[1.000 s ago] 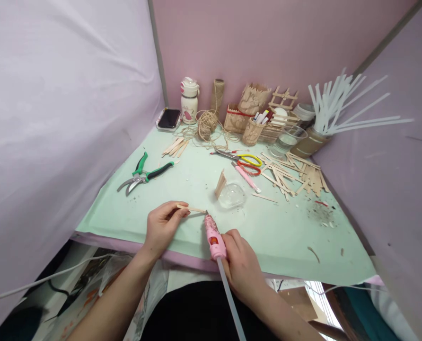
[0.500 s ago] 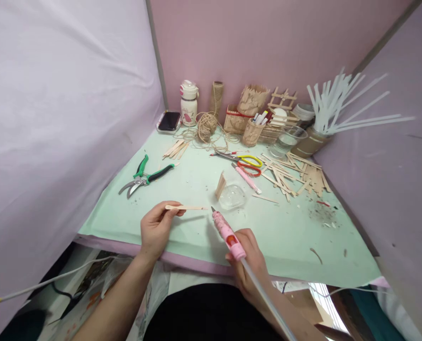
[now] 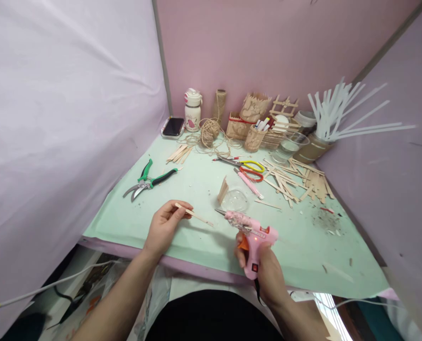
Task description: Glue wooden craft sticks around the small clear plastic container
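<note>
Between the thumb and fingers of my left hand [image 3: 165,226] is a wooden craft stick [image 3: 196,215], tilted down to the right. My right hand [image 3: 266,267] is wrapped around the handle of a pink hot glue gun [image 3: 255,232], fingers by its orange trigger. The gun's metal nozzle points left, above and just right of the stick's free end; whether glue is coming out is too small to tell. Beyond the nozzle, a small panel of wooden sticks [image 3: 223,191] stands upright beside a clear plastic dish [image 3: 235,201].
Green-handled pruning shears [image 3: 147,181] lie at left. Scissors [image 3: 251,166], a pink pen-like tool [image 3: 249,183] and loose craft sticks [image 3: 284,182] lie to the right. Along the back stand a bottle [image 3: 193,113], a twine ball [image 3: 208,132], stick-made holders [image 3: 254,138] and a container of glue sticks [image 3: 312,146].
The glue gun has turned from pointing away, lengthwise, to lying sideways with its nozzle leftward. The craft stick's free end has dipped. The whole view has shifted slightly.
</note>
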`<state>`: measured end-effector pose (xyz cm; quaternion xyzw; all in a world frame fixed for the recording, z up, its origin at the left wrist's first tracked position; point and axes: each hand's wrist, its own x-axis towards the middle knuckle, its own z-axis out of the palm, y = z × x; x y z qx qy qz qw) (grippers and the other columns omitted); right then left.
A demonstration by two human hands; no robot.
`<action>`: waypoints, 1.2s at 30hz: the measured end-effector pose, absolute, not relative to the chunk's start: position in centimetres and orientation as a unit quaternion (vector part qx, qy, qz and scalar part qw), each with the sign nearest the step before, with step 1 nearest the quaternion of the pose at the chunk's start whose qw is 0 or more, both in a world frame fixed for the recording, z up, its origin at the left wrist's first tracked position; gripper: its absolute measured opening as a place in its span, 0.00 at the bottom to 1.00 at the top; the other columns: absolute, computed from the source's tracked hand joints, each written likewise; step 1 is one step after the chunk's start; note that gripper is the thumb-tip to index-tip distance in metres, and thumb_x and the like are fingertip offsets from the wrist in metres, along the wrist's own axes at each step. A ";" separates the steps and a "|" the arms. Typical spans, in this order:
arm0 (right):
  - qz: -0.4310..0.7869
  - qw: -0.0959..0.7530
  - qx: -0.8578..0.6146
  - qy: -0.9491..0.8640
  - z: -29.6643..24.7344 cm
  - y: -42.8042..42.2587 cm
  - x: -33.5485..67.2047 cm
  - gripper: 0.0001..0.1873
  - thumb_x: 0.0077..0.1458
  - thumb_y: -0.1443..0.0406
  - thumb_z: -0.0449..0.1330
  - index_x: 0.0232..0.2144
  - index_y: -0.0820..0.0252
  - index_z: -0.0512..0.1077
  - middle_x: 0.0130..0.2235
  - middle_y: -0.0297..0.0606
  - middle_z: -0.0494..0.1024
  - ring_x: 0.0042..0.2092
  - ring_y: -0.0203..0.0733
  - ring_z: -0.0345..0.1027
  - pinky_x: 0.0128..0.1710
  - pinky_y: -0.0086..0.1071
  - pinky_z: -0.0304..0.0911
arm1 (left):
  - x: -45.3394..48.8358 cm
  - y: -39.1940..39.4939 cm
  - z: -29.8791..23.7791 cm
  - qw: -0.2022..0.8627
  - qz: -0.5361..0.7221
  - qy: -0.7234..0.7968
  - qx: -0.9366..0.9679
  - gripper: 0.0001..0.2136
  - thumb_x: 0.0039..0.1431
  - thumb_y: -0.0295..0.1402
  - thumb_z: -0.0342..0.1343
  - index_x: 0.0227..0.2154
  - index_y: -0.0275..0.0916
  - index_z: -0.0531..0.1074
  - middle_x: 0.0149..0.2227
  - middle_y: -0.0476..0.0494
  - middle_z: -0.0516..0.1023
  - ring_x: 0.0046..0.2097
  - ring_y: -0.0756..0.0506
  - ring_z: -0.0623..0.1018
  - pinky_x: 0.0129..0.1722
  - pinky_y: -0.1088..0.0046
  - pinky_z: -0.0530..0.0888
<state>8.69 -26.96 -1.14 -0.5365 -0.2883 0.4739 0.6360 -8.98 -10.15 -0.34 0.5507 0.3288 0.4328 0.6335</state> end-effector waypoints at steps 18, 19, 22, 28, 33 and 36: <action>0.687 0.666 -0.280 -0.075 0.2 -26.0 9.4 0.27 0.57 0.43 0.55 0.31 0.62 0.73 0.29 0.27 0.65 0.19 0.24 0.39 0.25 0.25 0.53 | -5.8 -10.3 4.1 0.711 0.275 0.279 0.584 0.09 0.51 0.36 0.65 0.27 0.35 0.74 0.31 0.47 0.75 0.33 0.51 0.70 0.35 0.77 0.67; 0.691 0.665 -0.274 -0.078 0.1 -26.0 9.4 0.27 0.57 0.43 0.55 0.31 0.62 0.73 0.28 0.27 0.65 0.19 0.24 0.39 0.24 0.25 0.52 | -5.8 -10.3 4.2 0.712 0.270 0.280 0.584 0.09 0.50 0.36 0.65 0.27 0.35 0.75 0.31 0.47 0.75 0.33 0.51 0.70 0.35 0.76 0.67; 0.699 0.662 -0.255 -0.088 -0.4 -25.9 9.4 0.27 0.56 0.43 0.57 0.31 0.62 0.72 0.28 0.26 0.64 0.18 0.23 0.39 0.23 0.25 0.51 | -5.8 -10.2 4.4 0.718 0.255 0.278 0.585 0.09 0.49 0.36 0.65 0.27 0.35 0.76 0.30 0.47 0.75 0.33 0.51 0.70 0.35 0.76 0.68; 0.694 0.659 -0.273 -0.092 -1.0 -25.8 9.4 0.26 0.54 0.42 0.57 0.30 0.60 0.70 0.28 0.26 0.63 0.18 0.23 0.38 0.23 0.25 0.51 | -5.8 -10.3 4.8 0.730 0.230 0.268 0.585 0.11 0.48 0.37 0.66 0.24 0.34 0.73 0.25 0.50 0.71 0.30 0.52 0.67 0.32 0.76 0.66; 0.671 0.662 -0.318 -0.100 -0.2 -25.8 9.4 0.28 0.55 0.40 0.54 0.29 0.60 0.70 0.27 0.27 0.62 0.18 0.24 0.38 0.23 0.26 0.50 | -6.1 -10.3 4.9 0.710 0.236 0.283 0.600 0.11 0.48 0.38 0.65 0.23 0.35 0.72 0.25 0.50 0.70 0.29 0.52 0.67 0.33 0.76 0.66; 0.644 0.670 -0.352 -0.115 0.4 -25.8 9.7 0.29 0.57 0.40 0.52 0.30 0.59 0.70 0.28 0.28 0.61 0.19 0.25 0.38 0.23 0.27 0.51 | -6.6 -10.0 4.6 0.667 0.236 0.303 0.638 0.11 0.50 0.39 0.63 0.25 0.35 0.73 0.27 0.47 0.73 0.31 0.50 0.69 0.34 0.74 0.67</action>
